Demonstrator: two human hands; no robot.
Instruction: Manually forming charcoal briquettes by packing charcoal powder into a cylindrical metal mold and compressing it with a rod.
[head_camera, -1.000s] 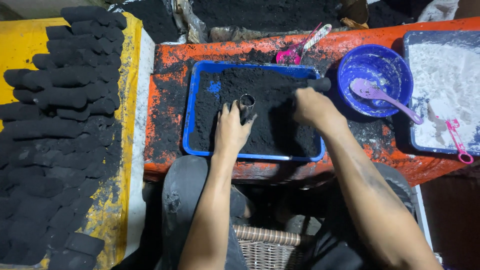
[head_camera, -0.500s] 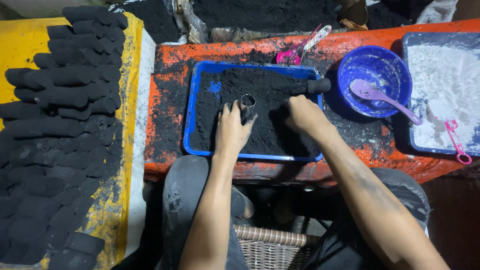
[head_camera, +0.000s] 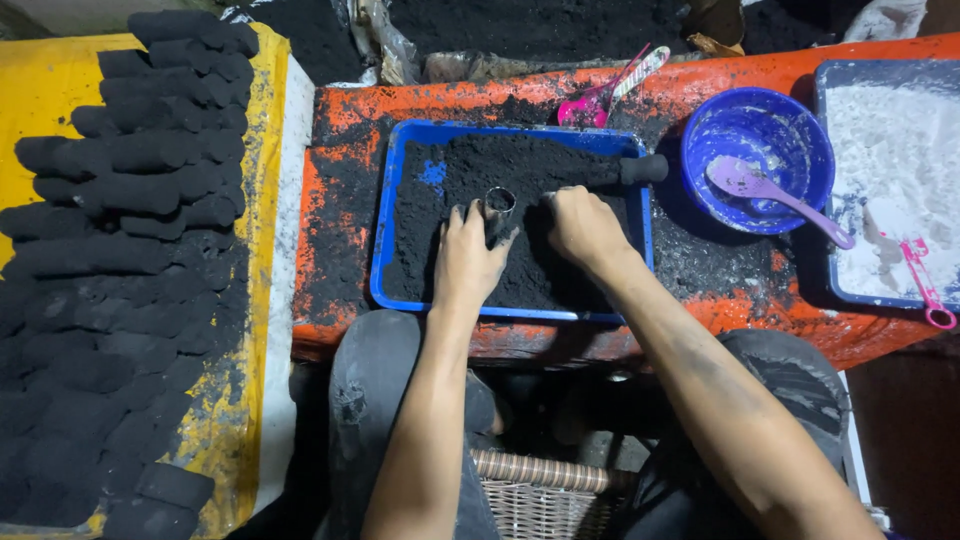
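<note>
You're sitting at a low orange bench (head_camera: 760, 300) that's scuffed and smeared black, in a dim, sooty work spot. Nearest you, a wicker basket (head_camera: 540, 490) sits down between your knees.

On the bench right in front is a blue tray (head_camera: 385, 250) full of black powder (head_camera: 560, 165), and both hands are in it. Your left hand (head_camera: 468, 258) is curled around a small metal tube (head_camera: 499, 202) standing upright in the powder, fingers wrapped on its sides. Your right hand (head_camera: 583, 225) is just beside the tube, loosely closed, knuckles up, pressing into the powder. I can't tell whether it's pinching anything.

Handling-wise, my guess: the tube is stiff and light, but the coating of dust probably makes it slippery, so grip low around the wall, not by the thin rim. The powder looks loose and crumbly, maybe a bit damp, so scoop and pack it, don't try to pinch it.

A dark cylinder (head_camera: 642, 168) lies over the tray's far right corner. Right of that there's a blue bowl (head_camera: 790, 130) with a purple spoon (head_camera: 770, 195), then a second tray (head_camera: 822, 180) of white powder with a pink tool (head_camera: 922, 280) on it. Off to your left, a yellow board (head_camera: 40, 110) carries rows of black pressed logs (head_camera: 140, 190). Those look fragile to me, so lift any of them from underneath.
</note>
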